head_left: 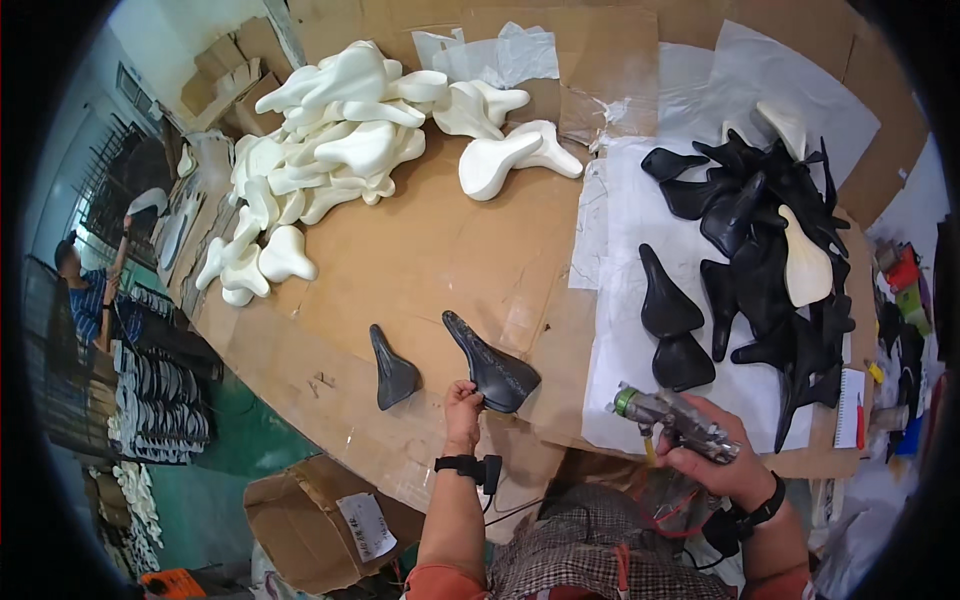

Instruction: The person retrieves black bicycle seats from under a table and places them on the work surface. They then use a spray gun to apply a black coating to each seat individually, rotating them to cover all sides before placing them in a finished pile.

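My left hand (463, 412) pinches the lower left edge of a black bicycle saddle (492, 366), whose top looks glossy and streaked. The saddle is over the cardboard-covered table, its narrow nose pointing away from me. Just left of it lies a smaller black saddle (394, 376), nose also pointing away. My right hand (718, 455) is closed around a metal spray gun (682, 424) with a green ring at its front end. The gun's front faces left, toward the saddle in my left hand, with a gap between them.
Cream foam saddle pads (345, 150) are heaped at the far left. Black saddles (760, 275) pile up on white paper (620, 350) at the right, a cream pad among them. A cardboard box (300, 520) stands below the table's front edge. A person (95, 300) works at far left.
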`<state>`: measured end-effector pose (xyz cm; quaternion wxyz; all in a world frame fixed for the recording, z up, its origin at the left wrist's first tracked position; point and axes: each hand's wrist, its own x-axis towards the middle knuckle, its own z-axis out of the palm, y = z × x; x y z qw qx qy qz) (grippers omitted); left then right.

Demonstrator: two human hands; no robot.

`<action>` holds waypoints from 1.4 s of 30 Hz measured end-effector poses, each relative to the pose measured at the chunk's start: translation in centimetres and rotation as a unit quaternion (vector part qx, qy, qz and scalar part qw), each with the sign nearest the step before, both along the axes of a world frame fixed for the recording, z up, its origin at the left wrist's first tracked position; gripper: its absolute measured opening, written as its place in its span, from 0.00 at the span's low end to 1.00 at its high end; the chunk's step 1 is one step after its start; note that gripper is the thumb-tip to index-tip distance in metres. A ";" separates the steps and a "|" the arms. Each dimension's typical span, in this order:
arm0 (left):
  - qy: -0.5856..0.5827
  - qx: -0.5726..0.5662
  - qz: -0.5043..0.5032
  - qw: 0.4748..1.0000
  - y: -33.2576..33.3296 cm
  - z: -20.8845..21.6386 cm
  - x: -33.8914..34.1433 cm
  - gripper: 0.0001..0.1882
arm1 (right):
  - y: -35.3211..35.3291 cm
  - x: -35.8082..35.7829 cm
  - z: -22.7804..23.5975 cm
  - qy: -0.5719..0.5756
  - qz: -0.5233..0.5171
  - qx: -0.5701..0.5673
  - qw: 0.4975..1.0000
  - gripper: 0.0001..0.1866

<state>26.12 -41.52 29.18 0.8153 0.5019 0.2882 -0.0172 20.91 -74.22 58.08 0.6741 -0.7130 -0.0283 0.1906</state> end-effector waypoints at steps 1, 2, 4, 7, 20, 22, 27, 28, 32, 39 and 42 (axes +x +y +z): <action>-0.002 0.010 -0.012 1.000 0.3 -0.3 -0.2 0.12 | 0.0 -0.5 0.5 0.008 -0.026 0.019 0.999 0.29; -0.003 0.019 -0.025 0.999 0.6 -0.4 -0.5 0.11 | -0.5 -1.1 0.8 0.014 -0.021 0.006 1.000 0.29; 0.005 0.075 -0.015 0.997 1.7 -0.6 -1.3 0.11 | -2.4 -2.5 1.2 0.024 -0.020 -0.020 0.999 0.29; -0.012 0.094 0.068 0.993 4.3 0.2 -2.1 0.20 | -6.1 -5.2 1.9 0.034 -0.051 -0.047 0.997 0.29; 0.222 -0.052 -0.242 0.943 -28.4 1.6 13.5 0.08 | -19.2 -10.0 4.6 -0.005 -0.179 -0.066 0.982 0.29; 0.214 -0.079 -0.172 0.958 -27.2 -1.0 14.4 0.04 | -20.7 -8.7 4.0 0.007 -0.143 -0.045 0.989 0.29; 0.168 -0.041 -0.158 0.972 -27.2 4.3 12.4 0.06 | -23.1 -5.4 1.9 0.003 -0.103 -0.060 0.993 0.27; 0.149 -0.029 -0.152 0.977 -26.6 4.7 11.6 0.06 | -22.7 -4.5 2.4 -0.006 -0.116 -0.041 0.992 0.27; 0.128 0.007 -0.137 0.982 -25.2 7.0 8.5 0.12 | -20.6 -2.5 4.7 -0.014 -0.167 0.038 0.985 0.25; 0.043 0.009 -0.008 0.999 -13.6 6.1 5.3 0.07 | -21.6 -6.7 3.3 0.021 -0.126 0.009 0.992 0.29; 0.121 0.013 -0.014 0.992 -12.9 5.7 3.7 0.09 | -21.9 -8.6 2.8 0.028 -0.153 0.007 0.988 0.29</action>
